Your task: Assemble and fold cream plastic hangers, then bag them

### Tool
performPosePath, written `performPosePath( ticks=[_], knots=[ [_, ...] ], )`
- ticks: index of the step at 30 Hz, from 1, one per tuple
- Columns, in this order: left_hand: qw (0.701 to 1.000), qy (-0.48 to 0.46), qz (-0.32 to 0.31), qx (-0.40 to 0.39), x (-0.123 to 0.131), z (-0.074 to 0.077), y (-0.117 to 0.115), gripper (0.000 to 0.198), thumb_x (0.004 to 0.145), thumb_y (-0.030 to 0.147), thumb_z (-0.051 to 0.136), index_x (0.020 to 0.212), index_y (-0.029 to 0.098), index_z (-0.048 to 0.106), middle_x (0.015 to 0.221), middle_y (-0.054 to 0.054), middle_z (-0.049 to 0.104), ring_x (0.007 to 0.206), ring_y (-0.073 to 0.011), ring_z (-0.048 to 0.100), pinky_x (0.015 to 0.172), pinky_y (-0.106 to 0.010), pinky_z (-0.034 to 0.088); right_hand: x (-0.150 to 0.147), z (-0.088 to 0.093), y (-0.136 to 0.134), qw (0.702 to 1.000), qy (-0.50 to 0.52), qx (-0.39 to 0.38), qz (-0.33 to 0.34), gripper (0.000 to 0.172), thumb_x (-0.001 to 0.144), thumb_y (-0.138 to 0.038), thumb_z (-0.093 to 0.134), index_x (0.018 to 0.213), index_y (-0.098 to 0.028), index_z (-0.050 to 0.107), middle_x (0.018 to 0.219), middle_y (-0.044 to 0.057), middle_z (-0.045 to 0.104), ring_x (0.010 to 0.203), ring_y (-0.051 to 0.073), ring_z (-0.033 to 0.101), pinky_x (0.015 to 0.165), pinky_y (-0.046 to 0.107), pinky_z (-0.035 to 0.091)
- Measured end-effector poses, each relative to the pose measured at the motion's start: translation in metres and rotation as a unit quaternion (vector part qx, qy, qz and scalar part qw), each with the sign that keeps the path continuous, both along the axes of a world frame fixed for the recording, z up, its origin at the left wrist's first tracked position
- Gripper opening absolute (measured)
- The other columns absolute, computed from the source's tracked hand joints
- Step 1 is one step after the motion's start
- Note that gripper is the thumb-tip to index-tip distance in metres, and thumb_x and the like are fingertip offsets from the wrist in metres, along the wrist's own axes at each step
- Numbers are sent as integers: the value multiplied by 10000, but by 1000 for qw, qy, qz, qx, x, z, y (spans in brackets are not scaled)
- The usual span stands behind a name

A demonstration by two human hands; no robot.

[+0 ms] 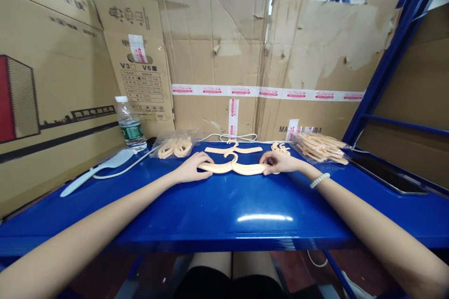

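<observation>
A beige clothes hanger [233, 167] lies on the blue table with its hook pointing away from me. My left hand [192, 168] grips its left end, fingers on the far side and thumb on the near side. At the other end, the curled fingers of my right hand [283, 162] pinch the arm tip and partly hide it. Just behind lies a second beige hanger [248, 150], touched by neither hand. Small curved beige pieces, apparently loose hooks [280, 148], rest behind my right hand.
A clear bag of beige rings or coils [175, 146] sits left, near a water bottle [130, 124] and a pale blue hairbrush [101, 167]. To the right are a bag of long beige pieces [321, 146] and a dark phone-like device [387, 175]. Cardboard [217, 60] walls the back.
</observation>
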State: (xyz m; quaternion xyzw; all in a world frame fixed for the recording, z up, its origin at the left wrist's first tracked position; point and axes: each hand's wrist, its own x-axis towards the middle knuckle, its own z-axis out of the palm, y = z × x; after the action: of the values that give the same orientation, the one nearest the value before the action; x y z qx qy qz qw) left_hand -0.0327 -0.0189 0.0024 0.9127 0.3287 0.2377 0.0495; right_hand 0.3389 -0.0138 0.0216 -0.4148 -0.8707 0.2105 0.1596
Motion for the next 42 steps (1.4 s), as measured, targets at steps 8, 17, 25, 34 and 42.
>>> performPosePath(
  ticks=[8,17,25,34,42],
  knots=[
    [1000,8,6,20,0,-1,0,242,837,322,660,1013,160,625,1051,-68,631,1024,-234,573,925,-430,456,-1,2,-8,1000,8,1,-10,601,764,-679,560,962,-125,683,820,68,642,710,165,538,639,285,427],
    [999,35,8,32,-2,-4,3,256,917,347,601,1079,150,619,1141,-84,621,1045,-231,598,921,-460,490,-4,10,-13,1000,-3,-11,-12,651,774,-723,518,981,-134,703,977,112,687,916,248,613,833,350,459],
    [999,30,3,19,-1,0,0,250,902,362,613,1042,155,626,1079,-73,631,1027,-228,590,928,-459,468,-2,12,-12,1000,2,-27,-5,649,797,-700,510,1002,-119,713,985,122,696,923,258,618,847,364,457],
    [1000,1,4,-3,-3,-1,3,272,770,317,673,1012,195,652,1041,-68,632,1024,-257,563,938,-403,427,1,12,-12,999,16,-24,-24,617,806,-675,518,988,-118,712,963,110,694,886,234,616,794,334,465],
    [1000,-9,1,-7,-6,-1,-3,291,795,306,621,1069,208,609,1079,-69,629,1035,-254,545,923,-387,425,-1,12,-6,998,33,6,-44,488,769,-585,598,944,-146,721,891,85,708,798,210,629,709,320,489]
  ],
)
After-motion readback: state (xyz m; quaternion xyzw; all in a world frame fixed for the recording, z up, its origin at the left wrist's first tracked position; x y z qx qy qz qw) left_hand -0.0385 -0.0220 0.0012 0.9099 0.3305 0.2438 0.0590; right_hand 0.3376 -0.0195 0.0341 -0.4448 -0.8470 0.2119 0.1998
